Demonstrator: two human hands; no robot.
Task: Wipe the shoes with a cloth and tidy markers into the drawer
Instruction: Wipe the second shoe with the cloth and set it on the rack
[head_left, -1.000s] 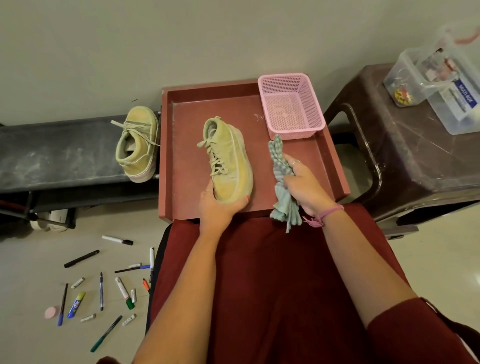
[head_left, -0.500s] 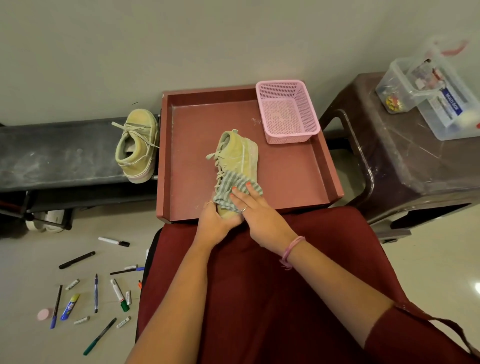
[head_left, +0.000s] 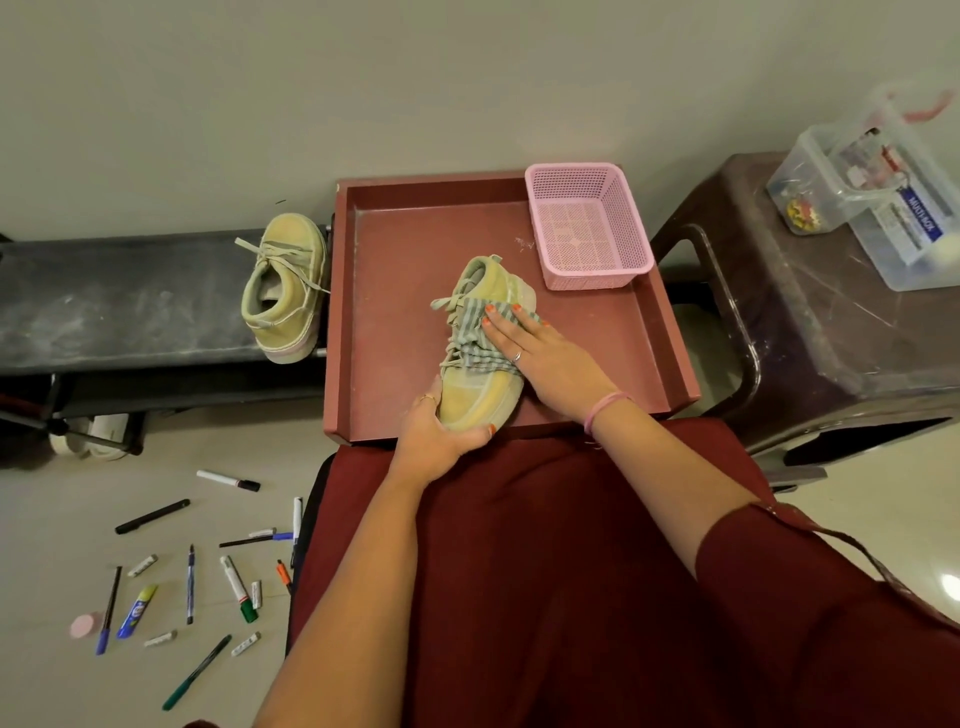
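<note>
- Left hand (head_left: 431, 431) grips the toe of the shoe (head_left: 485, 358), which lies in the red drawer (head_left: 395, 322).
- Right hand (head_left: 540, 353), fingers straight, presses the striped cloth (head_left: 475, 338) flat over the laces.
- 2nd shoe (head_left: 285, 288) sits on the dark bench (head_left: 104, 306), left of the drawer.
- Markers (head_left: 192, 571) lie scattered on the floor, well apart from the drawer.
- Pink basket (head_left: 587, 223) sits in the drawer's far right corner.

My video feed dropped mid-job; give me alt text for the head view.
The right hand presses a striped cloth flat on a tan shoe in the red drawer, while the left hand grips its toe. Markers lie on the floor.
</note>
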